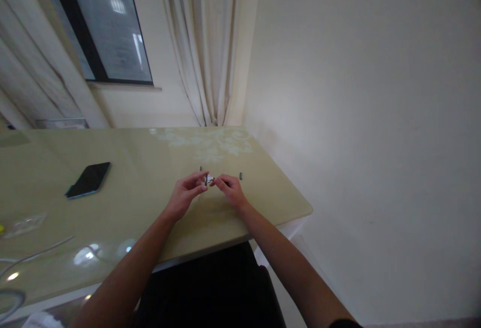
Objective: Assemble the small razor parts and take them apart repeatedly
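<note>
My left hand [185,194] pinches a small black and white piece [209,180] between thumb and fingers, above the glossy table [143,168]. My right hand [231,189] is closed at the right side of that piece, its fingertips against it; whatever else it may hold is too small to make out. Just right of my right hand lies a small dark green piece [241,176]. A thin, light strip [200,169] shows behind the fingers of my left hand.
On the left lies a dark phone or tablet [90,180]. Nearer the left edge are a clear plastic bag [25,225] and a pale cable [45,251]. The table's rounded corner [308,211] is beside the right wall.
</note>
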Demonstrator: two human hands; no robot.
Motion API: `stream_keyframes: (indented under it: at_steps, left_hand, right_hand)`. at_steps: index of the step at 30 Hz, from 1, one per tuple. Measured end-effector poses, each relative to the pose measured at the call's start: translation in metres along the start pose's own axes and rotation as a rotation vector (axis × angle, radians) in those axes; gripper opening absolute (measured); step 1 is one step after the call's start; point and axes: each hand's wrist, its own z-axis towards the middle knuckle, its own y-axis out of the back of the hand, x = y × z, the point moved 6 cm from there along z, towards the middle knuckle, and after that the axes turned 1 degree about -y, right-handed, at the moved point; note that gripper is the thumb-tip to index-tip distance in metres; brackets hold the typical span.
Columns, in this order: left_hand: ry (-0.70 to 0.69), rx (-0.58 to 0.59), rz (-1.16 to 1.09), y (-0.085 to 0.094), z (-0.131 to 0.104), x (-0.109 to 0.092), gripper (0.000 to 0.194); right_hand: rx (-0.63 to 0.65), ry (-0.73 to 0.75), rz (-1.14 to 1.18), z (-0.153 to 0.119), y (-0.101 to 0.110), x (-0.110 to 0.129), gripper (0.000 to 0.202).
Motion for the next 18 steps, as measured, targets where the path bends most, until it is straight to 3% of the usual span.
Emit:
stream_keyframes:
  at_steps: [9,18]
  left_hand:
    - [0.019,-0.034,-0.043,0.001,0.0,0.0,0.054]
    - [0.084,-0.065,-0.313,-0.005,-0.003,-0.009,0.053]
  right_hand:
    - [-0.01,-0.003,0.02,0.0,0.0,0.003,0.05]
    - [0.042,-0.029,0.009,-0.002,-0.006,0.011,0.051]
